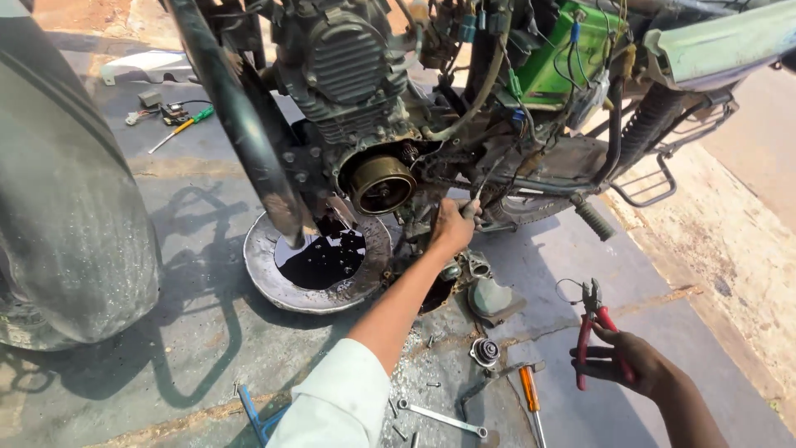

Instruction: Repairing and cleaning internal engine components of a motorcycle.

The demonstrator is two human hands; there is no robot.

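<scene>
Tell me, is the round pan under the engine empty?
No: the round metal pan under the motorcycle engine holds a pool of black oil that fills its sunken middle.

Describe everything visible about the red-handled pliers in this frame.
The pliers have red grips and dark metal jaws with a worn, greasy look. They are held roughly upright, jaws pointing up and away from the camera, above the grey pavement at lower right. The right hand holds them, fingers wrapped around the handles, which stand slightly apart. A thin loop of wire seems to hang at the jaw tips; whether it is gripped is unclear. Nothing else touches them; an orange-handled screwdriver lies on the ground to their left.
</scene>
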